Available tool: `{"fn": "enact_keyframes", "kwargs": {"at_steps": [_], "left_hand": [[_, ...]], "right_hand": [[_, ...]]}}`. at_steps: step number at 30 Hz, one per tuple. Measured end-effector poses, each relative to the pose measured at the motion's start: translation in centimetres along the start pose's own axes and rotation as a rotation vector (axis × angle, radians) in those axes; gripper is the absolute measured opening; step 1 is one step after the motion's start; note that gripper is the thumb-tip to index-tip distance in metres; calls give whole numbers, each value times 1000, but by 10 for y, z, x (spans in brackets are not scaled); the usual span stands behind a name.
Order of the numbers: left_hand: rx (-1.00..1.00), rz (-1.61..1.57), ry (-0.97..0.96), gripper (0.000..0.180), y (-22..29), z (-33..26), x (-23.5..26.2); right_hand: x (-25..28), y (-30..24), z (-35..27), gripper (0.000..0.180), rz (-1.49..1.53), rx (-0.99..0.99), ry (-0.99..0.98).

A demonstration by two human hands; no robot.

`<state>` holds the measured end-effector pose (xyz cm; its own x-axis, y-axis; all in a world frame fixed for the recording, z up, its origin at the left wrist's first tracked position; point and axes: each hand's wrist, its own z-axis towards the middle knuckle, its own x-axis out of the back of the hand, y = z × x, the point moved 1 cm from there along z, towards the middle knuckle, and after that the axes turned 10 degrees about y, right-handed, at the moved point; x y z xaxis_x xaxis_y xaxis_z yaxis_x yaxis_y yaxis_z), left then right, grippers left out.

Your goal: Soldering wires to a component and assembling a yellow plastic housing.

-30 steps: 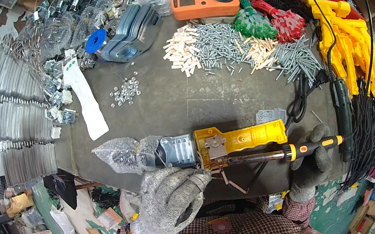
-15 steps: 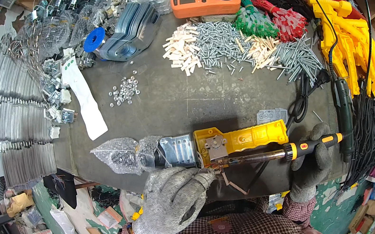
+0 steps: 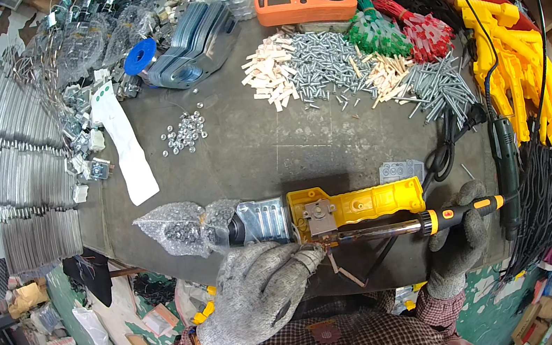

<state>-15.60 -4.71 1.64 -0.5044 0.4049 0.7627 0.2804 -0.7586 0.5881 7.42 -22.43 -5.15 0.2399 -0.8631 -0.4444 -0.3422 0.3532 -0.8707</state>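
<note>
In the grey-gloved right hand [image 3: 461,245] is a soldering iron [image 3: 462,214] with a black and yellow handle; its shaft points left. The iron's tip meets the lower edge of a small square metal switch [image 3: 320,217]. That switch sits on the open yellow handle shell [image 3: 379,201] of an appliance with a metal front part [image 3: 263,221]. Bubble wrap [image 3: 182,229] covers its far left end. My left hand [image 3: 261,294], gloved too, has its fingers pinched together beside the switch's terminals; what they hold is too small to make out. A bent lead [image 3: 348,274] hangs below the switch.
Small metal nuts [image 3: 184,133] and a white paper strip [image 3: 123,148] lie beyond. Screws [image 3: 324,65], pale pegs [image 3: 269,74] and an orange meter [image 3: 305,1] stand farther back. Yellow shells [image 3: 519,68] and a dark green corded tool [image 3: 507,168] line the right; metal plates [image 3: 22,173] the left.
My left hand has shifted slightly right and its fingertips are a little closer to the iron's tip. The right hand and the soldering iron stay nearly still.
</note>
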Motion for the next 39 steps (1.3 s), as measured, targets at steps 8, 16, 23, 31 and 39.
{"fn": "enact_keyframes", "kwargs": {"at_steps": [8,16,23,31,39], "left_hand": [[135,472,196,40,3,-10,43],[-136,272,67,38,24,-8,16],[-179,368,-43,38,23,-13,-23],[-239,335,-17,38,23,-5,-23],[-160,267,48,38,23,-1,-21]], "right_hand": [[7,6,3,47,-23,12,30],[0,5,6,43,-16,39,-41],[-3,4,5,42,36,16,-39],[1,5,6,41,14,21,-38],[-1,5,5,42,-5,19,-58]]}}
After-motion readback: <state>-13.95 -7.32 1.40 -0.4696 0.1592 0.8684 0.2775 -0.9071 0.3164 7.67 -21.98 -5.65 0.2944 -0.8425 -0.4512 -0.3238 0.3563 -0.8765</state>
